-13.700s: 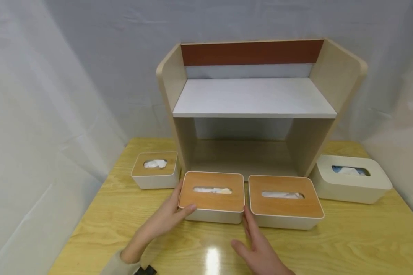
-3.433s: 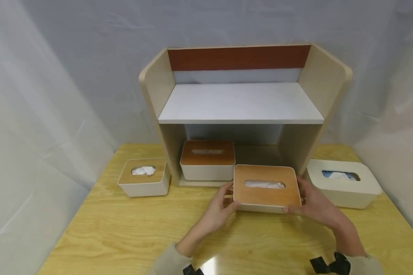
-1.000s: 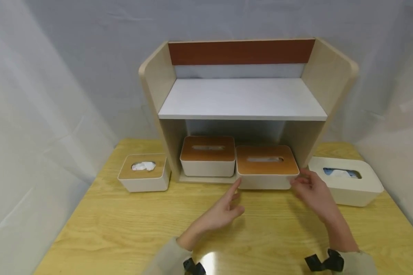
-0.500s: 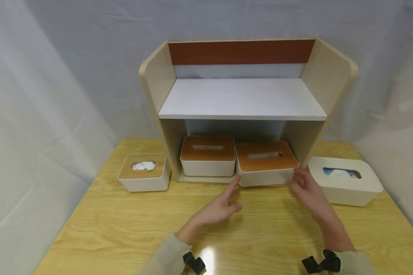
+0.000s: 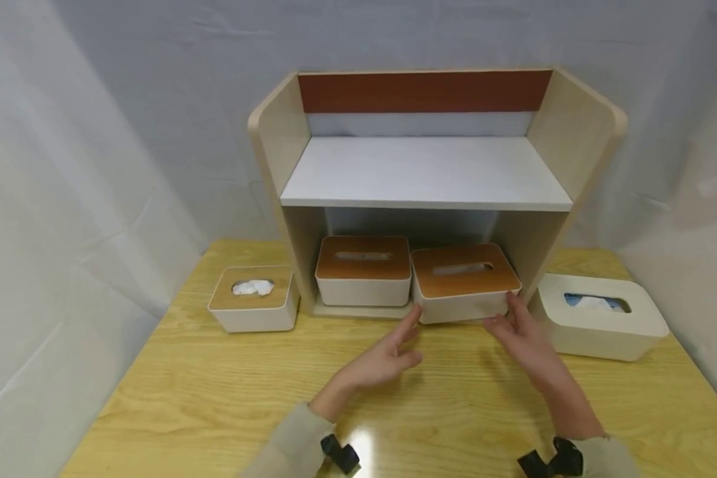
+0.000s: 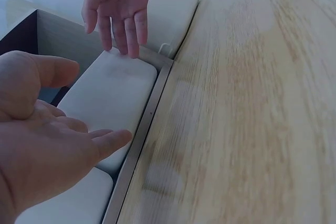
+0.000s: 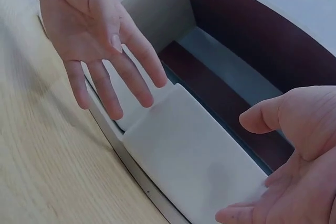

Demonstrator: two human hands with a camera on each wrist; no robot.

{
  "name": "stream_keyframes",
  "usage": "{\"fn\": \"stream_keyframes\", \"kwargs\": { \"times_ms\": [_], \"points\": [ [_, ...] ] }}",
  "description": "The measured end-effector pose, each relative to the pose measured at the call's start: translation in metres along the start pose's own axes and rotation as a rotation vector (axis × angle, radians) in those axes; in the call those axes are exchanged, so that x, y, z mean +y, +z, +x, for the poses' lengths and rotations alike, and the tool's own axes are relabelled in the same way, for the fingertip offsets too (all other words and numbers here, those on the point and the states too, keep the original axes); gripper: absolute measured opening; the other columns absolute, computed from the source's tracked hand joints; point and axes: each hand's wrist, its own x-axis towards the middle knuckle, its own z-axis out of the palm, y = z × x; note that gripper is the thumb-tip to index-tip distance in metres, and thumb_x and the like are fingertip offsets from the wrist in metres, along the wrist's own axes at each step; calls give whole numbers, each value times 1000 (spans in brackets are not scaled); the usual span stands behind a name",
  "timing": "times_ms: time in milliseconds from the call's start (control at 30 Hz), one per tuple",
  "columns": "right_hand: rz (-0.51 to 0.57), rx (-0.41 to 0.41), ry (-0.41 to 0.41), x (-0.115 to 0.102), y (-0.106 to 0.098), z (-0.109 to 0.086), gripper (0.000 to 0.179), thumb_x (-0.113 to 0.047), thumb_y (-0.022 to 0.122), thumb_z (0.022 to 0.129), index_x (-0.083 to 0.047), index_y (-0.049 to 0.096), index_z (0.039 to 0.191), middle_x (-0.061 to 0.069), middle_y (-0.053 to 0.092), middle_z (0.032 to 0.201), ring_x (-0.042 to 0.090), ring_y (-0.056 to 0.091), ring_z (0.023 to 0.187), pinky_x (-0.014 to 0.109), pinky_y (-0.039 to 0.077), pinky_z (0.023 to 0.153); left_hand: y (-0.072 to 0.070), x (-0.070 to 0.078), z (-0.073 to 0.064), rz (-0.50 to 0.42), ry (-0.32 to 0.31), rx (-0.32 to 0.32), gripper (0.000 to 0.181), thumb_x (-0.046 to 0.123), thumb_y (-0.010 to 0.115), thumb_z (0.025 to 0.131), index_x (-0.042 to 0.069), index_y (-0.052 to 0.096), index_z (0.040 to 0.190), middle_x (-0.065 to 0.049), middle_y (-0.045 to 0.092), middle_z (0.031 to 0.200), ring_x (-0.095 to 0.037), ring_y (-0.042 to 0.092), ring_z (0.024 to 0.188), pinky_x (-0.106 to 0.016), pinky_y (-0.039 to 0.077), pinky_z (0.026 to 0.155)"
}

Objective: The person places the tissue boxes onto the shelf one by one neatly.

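The person's left sleeve [image 5: 291, 439] and right sleeve [image 5: 611, 459] are both kinda pale beige, each with a chunky black gadget [image 5: 339, 454] by the wrist. Hands [image 5: 378, 364] are bare, btw.

"Where does the head view look from?"
"Above and farthest back, facing forward and down, with the whole shelf unit [image 5: 427, 169] at upper centre."
"And the wrists?"
"Much nearer. The left wrist's looks across: left hand [image 6: 47, 150] large at the left edge, right hand [image 6: 122, 11] at the top. The right wrist's faces back, its own hand lower right, the other upper left."
"Shared?"
"All three catch the tissue box [image 5: 466, 282] between the hands."
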Motion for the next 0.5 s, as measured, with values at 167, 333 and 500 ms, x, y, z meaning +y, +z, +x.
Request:
{"fn": "stream_keyframes", "kwargs": {
  "times_ms": [167, 333, 500],
  "points": [
    [-67, 52, 31, 1, 7, 2, 88, -23, 54, 103, -4, -11, 158, 29, -2, 162, 49, 20, 145, 59, 30, 112, 1, 2, -1, 20, -17, -19, 79, 2, 49, 102, 9, -4, 160, -10, -5, 166, -38, 14, 150, -49, 28, 116],
    [-87, 58, -15, 2, 11, 5, 90, -20, 55, 102, -5, -14, 157, 29, -6, 162, 52, 25, 142, 60, 36, 107, 2, 6, 1, 72, -46, -50, 81, 7, 51, 102, 11, -5, 160, -11, -3, 166, -38, 18, 149, -44, 31, 115],
    [-83, 59, -39, 5, 8, 4, 91, -16, 55, 102, -6, -16, 157, 29, -8, 162, 54, 29, 139, 61, 40, 103, 8, 10, 15, 146, -83, -88, 82, 12, 53, 102, 11, -6, 160, -6, -7, 166, -34, 22, 149, -42, 32, 115]
  ]
}}
